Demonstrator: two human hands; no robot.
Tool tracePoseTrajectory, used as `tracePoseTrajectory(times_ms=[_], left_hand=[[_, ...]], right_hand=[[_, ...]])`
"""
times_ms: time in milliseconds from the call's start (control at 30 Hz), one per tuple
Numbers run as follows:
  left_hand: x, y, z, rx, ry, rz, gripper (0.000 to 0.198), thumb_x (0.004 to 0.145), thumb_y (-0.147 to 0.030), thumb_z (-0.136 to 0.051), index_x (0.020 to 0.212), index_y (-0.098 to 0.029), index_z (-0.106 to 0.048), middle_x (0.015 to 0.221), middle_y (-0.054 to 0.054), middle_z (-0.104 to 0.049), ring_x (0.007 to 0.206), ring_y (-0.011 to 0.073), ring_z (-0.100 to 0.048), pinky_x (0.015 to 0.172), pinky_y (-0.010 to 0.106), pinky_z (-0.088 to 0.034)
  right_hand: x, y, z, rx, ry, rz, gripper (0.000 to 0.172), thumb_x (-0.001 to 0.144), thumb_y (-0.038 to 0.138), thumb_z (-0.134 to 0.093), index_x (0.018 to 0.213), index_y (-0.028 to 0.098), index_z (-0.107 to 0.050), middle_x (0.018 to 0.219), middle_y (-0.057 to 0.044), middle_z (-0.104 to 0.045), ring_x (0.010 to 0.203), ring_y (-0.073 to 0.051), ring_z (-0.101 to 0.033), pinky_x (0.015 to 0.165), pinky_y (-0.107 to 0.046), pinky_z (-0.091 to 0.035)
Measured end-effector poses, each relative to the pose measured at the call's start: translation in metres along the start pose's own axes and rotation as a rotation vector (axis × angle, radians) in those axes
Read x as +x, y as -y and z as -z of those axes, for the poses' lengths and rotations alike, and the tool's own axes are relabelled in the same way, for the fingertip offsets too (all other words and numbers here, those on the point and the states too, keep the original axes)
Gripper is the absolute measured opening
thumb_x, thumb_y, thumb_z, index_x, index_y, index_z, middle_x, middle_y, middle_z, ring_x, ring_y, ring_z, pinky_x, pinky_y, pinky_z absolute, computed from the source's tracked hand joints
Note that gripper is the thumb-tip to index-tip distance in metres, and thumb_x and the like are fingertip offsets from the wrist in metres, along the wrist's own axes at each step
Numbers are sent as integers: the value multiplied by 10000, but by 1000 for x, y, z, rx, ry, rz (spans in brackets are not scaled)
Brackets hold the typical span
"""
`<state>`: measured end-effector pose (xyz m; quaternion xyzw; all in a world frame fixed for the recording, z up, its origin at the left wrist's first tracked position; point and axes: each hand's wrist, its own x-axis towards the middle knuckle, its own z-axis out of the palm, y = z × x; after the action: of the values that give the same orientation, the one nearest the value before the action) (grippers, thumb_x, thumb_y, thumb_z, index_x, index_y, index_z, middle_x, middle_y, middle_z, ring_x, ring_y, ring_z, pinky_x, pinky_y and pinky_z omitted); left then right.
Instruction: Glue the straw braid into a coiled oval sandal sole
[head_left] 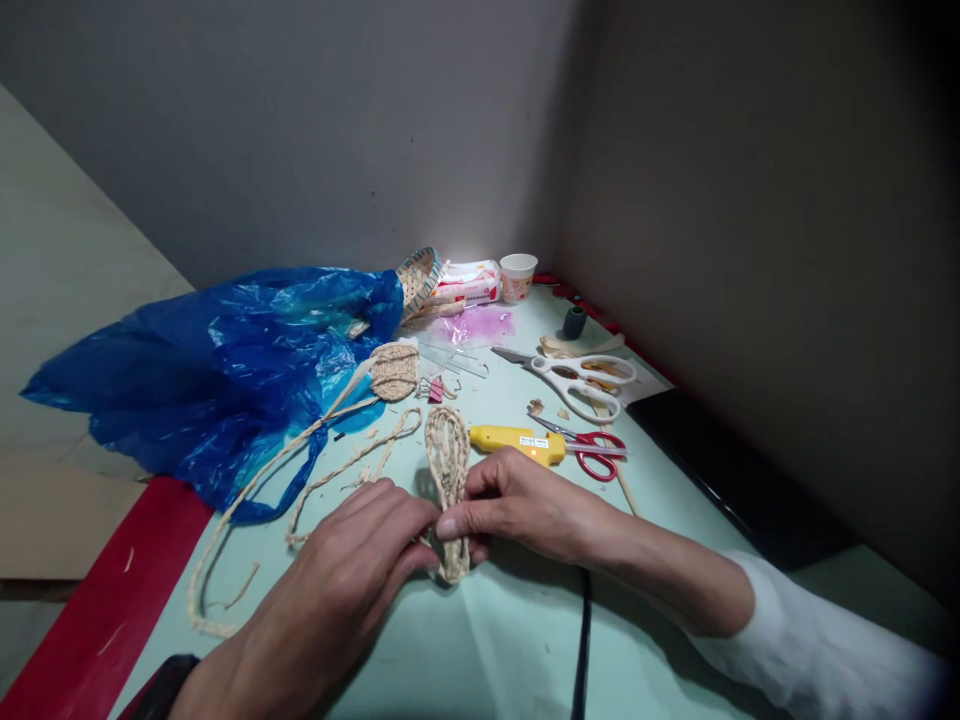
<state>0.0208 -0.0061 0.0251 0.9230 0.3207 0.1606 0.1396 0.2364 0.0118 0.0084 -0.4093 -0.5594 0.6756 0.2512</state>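
Observation:
A braided straw sole-shaped piece [448, 450], narrow at the middle and coiled in rows, stands between both hands above the table. My right hand [502, 500] pinches its waist, thumb across the front. From the other side my left hand [375, 535] closes its fingertips against the lower edge; my fingers hide part of that contact. Just beyond the right hand lies a yellow hot glue gun [517, 441] with a clear glue stick in its back. A loose straw braid [345, 465] trails over the table left of the piece.
Red-handled scissors [598, 455] and larger white-handled scissors [577, 383] lie at the right. A blue plastic bag [247, 370] covers the left side. Behind are a woven straw piece [394, 372], a pink clip [436, 390], a dark thread spool [574, 321] and a paper cup [518, 280].

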Motion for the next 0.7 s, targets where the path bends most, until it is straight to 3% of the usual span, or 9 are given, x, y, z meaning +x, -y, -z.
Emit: tracePoseTrajectory(times_ms=[133, 300, 567, 700], left_hand=[[-3, 0, 4, -87, 36, 104, 110, 961, -173, -519, 957, -262, -454, 828, -36, -515, 705, 134, -528, 640, 218, -430], [-2, 2, 8, -115, 88, 63, 148, 950, -136, -513, 986, -275, -475, 882, -29, -537, 759, 131, -552, 683, 206, -446], [-1, 7, 20, -80, 73, 21, 255, 953, -94, -491, 1119, -284, -453, 1045, 10, -552, 925, 136, -585, 798, 205, -459], [1, 9, 23, -110, -18, -5, 201, 938, -111, -548, 1045, -259, -465, 968, -4, -543, 849, 129, -561, 743, 202, -449]], right_hand=[[-3, 6, 0, -39, 102, -36, 436, 698, 552, -789, 595, 145, -671, 522, 36, -593, 521, -88, -515, 532, -198, -381], [-4, 8, -1, -93, 161, -74, 463, 696, 572, -784, 564, 158, -623, 529, 46, -586, 520, -82, -510, 524, -186, -368], [-5, 9, -4, -139, 217, -103, 471, 683, 610, -774, 602, 168, -633, 553, 51, -583, 531, -86, -501, 541, -202, -360], [-7, 10, -7, -163, 238, -107, 462, 708, 609, -757, 626, 169, -642, 574, 48, -588, 555, -93, -511, 560, -209, -365]])
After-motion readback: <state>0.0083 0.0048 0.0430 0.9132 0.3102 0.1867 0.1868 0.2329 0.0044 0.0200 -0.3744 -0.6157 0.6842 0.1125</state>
